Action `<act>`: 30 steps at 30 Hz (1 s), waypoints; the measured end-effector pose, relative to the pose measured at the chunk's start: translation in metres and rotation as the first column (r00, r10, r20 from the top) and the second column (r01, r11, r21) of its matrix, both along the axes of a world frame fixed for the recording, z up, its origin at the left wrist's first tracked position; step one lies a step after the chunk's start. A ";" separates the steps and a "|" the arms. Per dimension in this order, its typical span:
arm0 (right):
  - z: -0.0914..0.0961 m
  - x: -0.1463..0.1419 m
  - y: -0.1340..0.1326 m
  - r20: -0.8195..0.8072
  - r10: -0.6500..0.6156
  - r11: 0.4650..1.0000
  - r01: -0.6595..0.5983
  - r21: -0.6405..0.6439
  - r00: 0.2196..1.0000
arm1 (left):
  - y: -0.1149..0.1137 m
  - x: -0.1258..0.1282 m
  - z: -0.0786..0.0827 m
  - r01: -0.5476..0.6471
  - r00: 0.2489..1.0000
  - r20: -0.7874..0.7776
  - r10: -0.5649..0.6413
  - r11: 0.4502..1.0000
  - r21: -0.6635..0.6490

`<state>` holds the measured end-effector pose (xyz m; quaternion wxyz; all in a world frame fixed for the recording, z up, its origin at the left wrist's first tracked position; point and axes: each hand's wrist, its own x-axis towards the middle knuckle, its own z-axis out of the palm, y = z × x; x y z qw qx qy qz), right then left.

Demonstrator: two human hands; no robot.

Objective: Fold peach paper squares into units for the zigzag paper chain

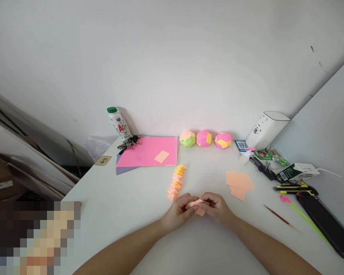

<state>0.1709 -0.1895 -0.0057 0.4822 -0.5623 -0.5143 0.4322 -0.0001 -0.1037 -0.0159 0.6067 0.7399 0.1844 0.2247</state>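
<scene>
Both of my hands meet over the white table (126,202) near its front middle. My left hand (178,212) and my right hand (218,207) are closed in a pinch on a small folded peach paper piece (197,204) between them. Just behind my left hand runs a row of several folded orange and yellow paper units (176,182). A loose pile of flat peach paper squares (239,183) lies behind my right hand.
Three pink, yellow and green paper balls (204,138) stand by the wall. A pink sheet (149,152), keys (128,143) and a green-capped bottle (118,122) are back left. At right lie a white box (265,129), a cutter (294,188), a red stick (276,215) and a black tray (325,225).
</scene>
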 end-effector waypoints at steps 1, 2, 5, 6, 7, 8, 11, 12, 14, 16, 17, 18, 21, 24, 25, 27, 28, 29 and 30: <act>0.000 0.000 0.000 -0.025 -0.008 1.000 0.008 -0.012 1.000 | 0.000 0.000 0.002 -0.001 1.000 -0.020 0.002 0.999 0.042; -0.001 0.000 -0.001 -0.047 -0.019 1.000 0.018 -0.020 0.999 | -0.001 0.000 0.004 0.002 0.999 -0.035 0.001 0.996 0.089; -0.001 -0.001 -0.001 -0.063 -0.048 0.999 0.047 -0.019 0.997 | -0.002 0.001 0.009 0.026 0.998 -0.064 -0.013 0.978 0.209; -0.001 -0.001 0.000 -0.053 -0.045 0.999 0.045 -0.013 0.998 | -0.003 0.001 0.010 0.029 0.998 -0.067 -0.014 0.972 0.233; -0.001 -0.001 0.000 -0.042 -0.037 0.999 0.037 -0.005 0.998 | -0.003 0.001 0.011 0.028 0.997 -0.070 -0.011 0.967 0.252; 0.000 0.000 0.001 -0.032 -0.026 1.000 0.026 0.004 0.999 | -0.004 0.001 0.011 0.025 0.997 -0.074 -0.006 0.963 0.268; 0.002 0.000 0.001 -0.019 -0.009 1.000 0.009 0.018 1.000 | -0.005 0.002 0.011 0.018 0.997 -0.082 0.008 0.952 0.304; 0.004 0.000 0.002 -0.022 -0.012 1.000 0.012 0.021 1.000 | -0.005 0.002 0.011 0.020 0.996 -0.084 0.007 0.951 0.310; 0.006 -0.001 0.002 -0.027 -0.019 1.000 0.020 0.024 0.999 | -0.005 0.002 0.011 0.027 0.996 -0.086 0.000 0.949 0.314; 0.008 -0.001 0.002 -0.036 -0.024 0.999 0.025 0.025 0.999 | -0.005 0.002 0.012 0.032 0.996 -0.087 -0.005 0.949 0.314; 0.009 -0.001 0.002 -0.040 -0.023 0.999 0.024 0.023 0.999 | -0.005 0.002 0.012 0.034 0.996 -0.088 -0.006 0.949 0.313; 0.009 -0.001 0.002 -0.043 -0.023 1.000 0.024 0.019 0.999 | -0.005 0.002 0.012 0.034 0.996 -0.088 -0.007 0.949 0.313; 0.007 0.000 0.003 -0.041 -0.020 1.000 0.021 0.011 0.999 | -0.005 0.002 0.011 0.034 0.996 -0.085 -0.008 0.950 0.312; 0.004 0.002 0.003 -0.028 -0.018 1.000 0.019 0.023 0.999 | -0.005 0.002 0.009 0.029 0.997 -0.074 -0.006 0.947 0.319; 0.002 0.002 0.003 -0.028 -0.015 0.999 0.016 0.033 1.000 | -0.005 0.002 0.009 0.028 0.997 -0.074 -0.005 0.946 0.322; 0.001 0.003 0.004 -0.035 -0.014 0.999 0.016 0.049 0.999 | -0.005 0.001 0.008 0.030 0.997 -0.078 -0.005 0.945 0.324; 0.000 0.003 0.004 -0.040 -0.015 0.998 0.018 0.053 0.999 | -0.005 0.001 0.007 0.029 0.997 -0.079 -0.003 0.947 0.320; 0.000 0.003 0.003 -0.045 -0.017 0.998 0.019 0.054 0.999 | -0.004 0.001 0.007 0.023 0.997 -0.075 0.001 0.950 0.311; -0.001 0.003 0.003 -0.050 -0.018 0.999 0.021 0.050 0.999 | -0.004 0.002 0.006 0.013 0.998 -0.067 0.007 0.957 0.291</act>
